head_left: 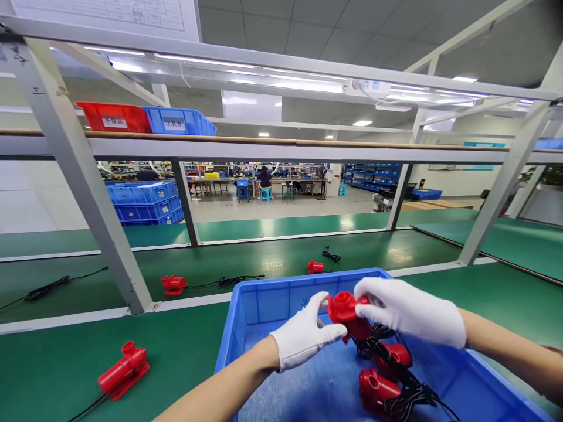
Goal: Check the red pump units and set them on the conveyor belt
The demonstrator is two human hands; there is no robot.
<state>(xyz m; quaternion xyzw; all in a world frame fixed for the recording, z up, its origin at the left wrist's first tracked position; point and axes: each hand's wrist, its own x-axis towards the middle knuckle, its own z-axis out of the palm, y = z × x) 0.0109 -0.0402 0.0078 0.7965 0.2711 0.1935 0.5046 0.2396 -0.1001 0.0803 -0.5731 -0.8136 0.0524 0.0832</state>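
Over the blue bin, both of my white-gloved hands are on one red pump with a round port on top. My left hand has its thumb and fingers closed about the pump's left side. From the right, my right hand pinches its upper edge between thumb and fingers. Black cable bunches just below the pump. Farther down in the bin, another red pump lies with coiled black cord over it, and a further red pump is partly covered by the cables.
A red pump lies on the green bench at left. Behind the bin, two more corded pumps, a left one and a right one, rest on the green surface. Metal posts hold a shelf with a red box and blue box.
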